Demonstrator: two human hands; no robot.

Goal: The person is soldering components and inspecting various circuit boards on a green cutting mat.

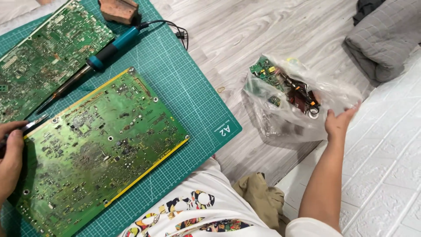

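Your right hand pinches the edge of the clear plastic bag of small green boards, lying just beyond your fingertips. Your left hand grips a thin tool touching the big green circuit board.

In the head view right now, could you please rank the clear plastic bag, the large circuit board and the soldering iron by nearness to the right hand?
From the right hand:
1. Clear plastic bag, touching it, on the floor.
2. Large circuit board, left, on the mat.
3. Soldering iron, upper left, on the mat.
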